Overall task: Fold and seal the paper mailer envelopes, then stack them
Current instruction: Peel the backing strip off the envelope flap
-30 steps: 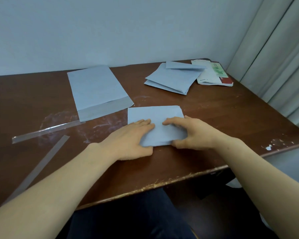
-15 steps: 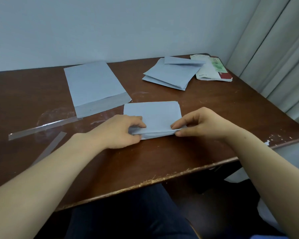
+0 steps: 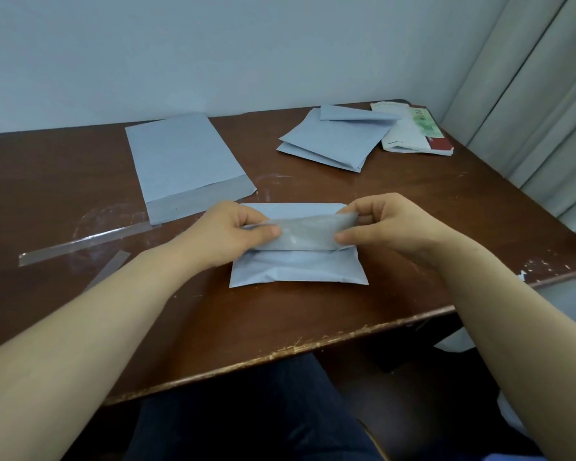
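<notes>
Both hands have stopped pressing and have raised the near edge. The left hand (image 3: pixel 233 234) and right hand (image 3: pixel 389 227) each pinch an end of the greyish flap (image 3: pixel 305 234) between thumb and curled fingers. They hold it up over the folded mailer (image 3: pixel 296 271), which lies near the front middle of the table (image 3: pixel 463 221).

An unfolded mailer (image 3: pixel 183 161) lies flat behind on the left. The finished stack (image 3: pixel 333 141) sits well apart at the back right, beside a printed packet (image 3: pixel 413 134). Two clear strips (image 3: pixel 80 242) lie to the left.

I'd say the risk is the flap going down askew. If one hand lowers first, a sticky band could grab early, wrinkle, or catch a fingertip. The loosely folded body might also spring open under it.
</notes>
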Demonstrator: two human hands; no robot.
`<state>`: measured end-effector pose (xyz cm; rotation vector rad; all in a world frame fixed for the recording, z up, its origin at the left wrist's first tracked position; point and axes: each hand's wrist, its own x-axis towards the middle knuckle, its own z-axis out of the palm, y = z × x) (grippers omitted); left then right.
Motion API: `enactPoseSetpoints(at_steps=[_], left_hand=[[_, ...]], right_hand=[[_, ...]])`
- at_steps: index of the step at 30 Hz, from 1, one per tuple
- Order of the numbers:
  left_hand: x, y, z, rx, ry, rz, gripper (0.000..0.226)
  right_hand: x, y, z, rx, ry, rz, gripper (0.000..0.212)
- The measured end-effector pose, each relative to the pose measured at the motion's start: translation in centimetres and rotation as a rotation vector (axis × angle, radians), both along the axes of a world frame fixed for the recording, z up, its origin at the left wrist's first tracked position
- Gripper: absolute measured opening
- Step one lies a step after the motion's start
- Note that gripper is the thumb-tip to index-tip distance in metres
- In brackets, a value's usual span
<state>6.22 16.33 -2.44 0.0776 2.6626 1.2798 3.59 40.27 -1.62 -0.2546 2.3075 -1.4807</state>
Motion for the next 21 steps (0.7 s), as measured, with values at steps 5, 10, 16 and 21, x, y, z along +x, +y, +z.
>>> enactPoseSetpoints(at_steps=[5,10,16,21], left_hand=[[-0.9,-0.1,-0.7,0.139,0.008,0.174,0.024],[-1.6,-0.8,-1.3,0.019,0.063,0.263,0.027],[-1.9,0.8,-0.5,-0.386,0.379,0.185,0.047],[-3.0,5.2,0.5,-0.195,0.256,0.063,0.052]], right_hand=[[-0.9,-0.3,-1.0,-0.261,-0.142,-0.285,0.012],[-1.0,-0.8,-1.1,-0.399,-0.219,-0.424,0.005],[-1.1,-1.3,-1.3,-0.478,-0.247,-0.387,0.015],[-1.0,-1.3,-1.0,-0.505,-0.216,-0.349,0.015]])
